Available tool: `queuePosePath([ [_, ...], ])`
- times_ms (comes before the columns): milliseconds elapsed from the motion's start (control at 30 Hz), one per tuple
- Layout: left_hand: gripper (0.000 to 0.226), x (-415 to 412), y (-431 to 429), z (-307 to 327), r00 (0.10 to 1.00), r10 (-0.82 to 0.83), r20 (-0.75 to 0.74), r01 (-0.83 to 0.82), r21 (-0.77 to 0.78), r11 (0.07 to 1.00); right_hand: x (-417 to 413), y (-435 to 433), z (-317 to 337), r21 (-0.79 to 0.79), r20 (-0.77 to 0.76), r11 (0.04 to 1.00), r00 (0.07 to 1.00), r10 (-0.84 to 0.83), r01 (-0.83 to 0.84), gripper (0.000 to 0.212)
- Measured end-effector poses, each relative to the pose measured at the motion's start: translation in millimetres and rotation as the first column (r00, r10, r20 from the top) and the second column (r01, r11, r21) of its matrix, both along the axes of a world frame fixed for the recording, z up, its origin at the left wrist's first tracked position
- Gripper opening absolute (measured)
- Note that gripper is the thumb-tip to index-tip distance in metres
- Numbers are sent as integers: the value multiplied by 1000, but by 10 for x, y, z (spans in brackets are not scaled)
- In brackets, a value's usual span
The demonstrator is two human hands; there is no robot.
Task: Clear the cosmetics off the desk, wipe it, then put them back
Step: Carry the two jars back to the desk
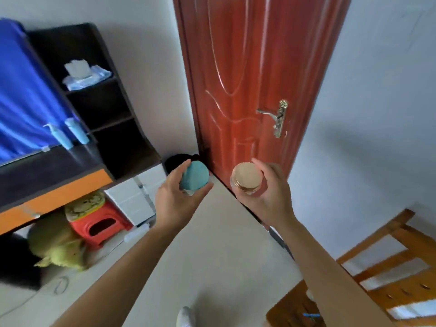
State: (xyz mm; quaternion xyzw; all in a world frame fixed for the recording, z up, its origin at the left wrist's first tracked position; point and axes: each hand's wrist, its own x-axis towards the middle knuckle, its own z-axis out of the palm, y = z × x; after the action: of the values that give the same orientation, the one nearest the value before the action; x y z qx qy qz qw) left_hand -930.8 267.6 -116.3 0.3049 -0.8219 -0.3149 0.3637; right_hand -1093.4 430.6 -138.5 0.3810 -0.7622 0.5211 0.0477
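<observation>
Over open floor, left grip clasps teal jar, right grip clasps gold-lidded jar

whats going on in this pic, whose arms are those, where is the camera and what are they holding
There is no machine here. A person wears a wide-angle camera on the head, looking forward and down, so you see their own two bare arms reaching out. This single picture is that head view.

The left hand grips a teal-topped container. The right hand grips a gold-lidded jar. Both are held in the air in front of a red door.

At the left is the dark desk. On it stand a pale blue pump bottle and a pale blue tube. A tissue pack lies on the shelf above.
</observation>
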Motion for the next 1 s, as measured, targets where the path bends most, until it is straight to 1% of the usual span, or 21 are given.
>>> queuePosePath([
  [100,71,523,-474,64,991,132,-29,-132,12,991,350,-667,107,-8,-40,989,988,149,-149,76],
  [200,68,1016,-982,54,970,236,-62,-236,14,972,689,-1385,159,38,-85,967,963,256,-253,75],
  [300,65,1494,-1548,29,943,325,-76,-323,35,946,1052,-2182,162,52,-82,947,944,319,-316,77],
  [400,67,1931,-2139,16,920,387,-54,-387,17,922,1424,-2993,152,50,-77,925,922,380,-377,80],
  [533,62,2381,-2864,12,875,480,-58,-477,52,877,1820,-3852,158,72,-78,893,890,449,-444,81],
  [733,61,2540,-3801,-98,845,532,-50,-523,124,843,1885,-4760,16,131,-55,869,871,488,-478,82],
  [900,60,2341,-4627,-315,848,529,-19,-515,202,833,1659,-5619,-229,151,-14,861,870,493,-485,82],
  [1000,61,2156,-5216,-395,845,535,20,-527,208,824,1479,-6261,-348,170,9,850,863,505,-499,82],
])
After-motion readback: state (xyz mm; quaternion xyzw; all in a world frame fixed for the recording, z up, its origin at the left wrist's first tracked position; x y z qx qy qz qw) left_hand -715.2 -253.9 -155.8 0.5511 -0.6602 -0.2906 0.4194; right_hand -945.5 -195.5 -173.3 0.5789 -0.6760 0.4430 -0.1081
